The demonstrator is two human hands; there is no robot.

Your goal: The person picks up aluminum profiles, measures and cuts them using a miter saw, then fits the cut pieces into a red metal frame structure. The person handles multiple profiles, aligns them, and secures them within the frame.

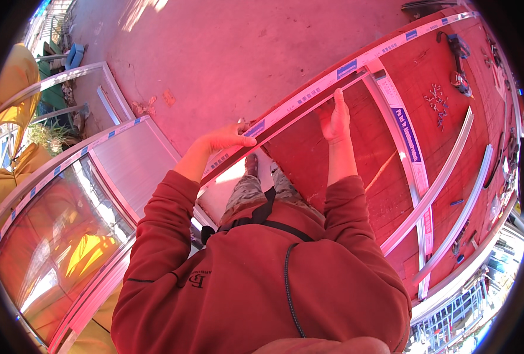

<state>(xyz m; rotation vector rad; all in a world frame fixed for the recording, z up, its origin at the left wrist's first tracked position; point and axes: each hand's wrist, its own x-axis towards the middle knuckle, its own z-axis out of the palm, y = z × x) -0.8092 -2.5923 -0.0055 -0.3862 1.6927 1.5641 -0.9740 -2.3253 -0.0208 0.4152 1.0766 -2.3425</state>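
The left hand [220, 140] had its thumb laid over the long metal bar [309, 94], its fingers curled around the far edge in a hold. The right hand [335, 121] stood against the bar's inner side with its thumb raised along the edge; how tightly its fingers closed could not be told. The bar slanted in front of the person, along the edge of the red table [409, 71]. The work looked partway along: the crossbar [406, 135] already met the long bar, though whether it was fastened did not show. Two loose strips [431, 192] lay unfitted across it, with scattered screws [436, 105] and a drill [460, 84] lying unheld.
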